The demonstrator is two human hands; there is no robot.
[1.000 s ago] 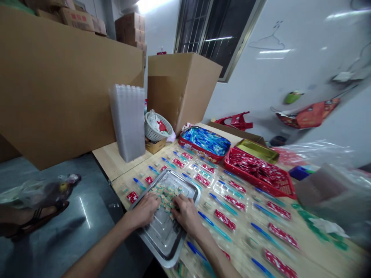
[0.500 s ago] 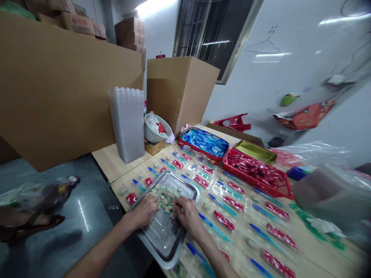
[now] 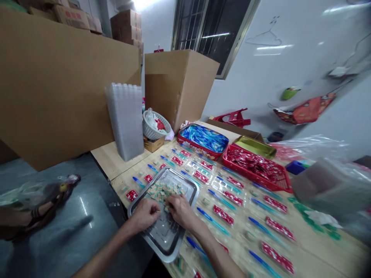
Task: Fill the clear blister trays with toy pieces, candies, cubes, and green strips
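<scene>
A metal tray (image 3: 171,247) lies tilted across the table's near edge, with a heap of small green and tan pieces (image 3: 162,190) in its far half. Over the tray's left side, my left hand (image 3: 147,213) is closed, its fingertips pinched on something too small to make out. My right hand (image 3: 179,208) reaches down at the near right edge of the heap, fingers bent together; what they hold, if anything, is hidden. Around the tray, clear plastic packs hold blue pens (image 3: 213,221) and red patterned packets (image 3: 223,214).
Behind stand a tin of blue pens (image 3: 203,139), a red basket (image 3: 278,185) of red packets and a gold tray (image 3: 255,146). A clear plastic stack (image 3: 126,123) is at the back left. A person's foot (image 3: 37,216) shows on the floor.
My left hand has drawn back from the heap toward the near side of the tray. My right hand has shifted slightly left, and the pieces lie more spread toward the far side.
</scene>
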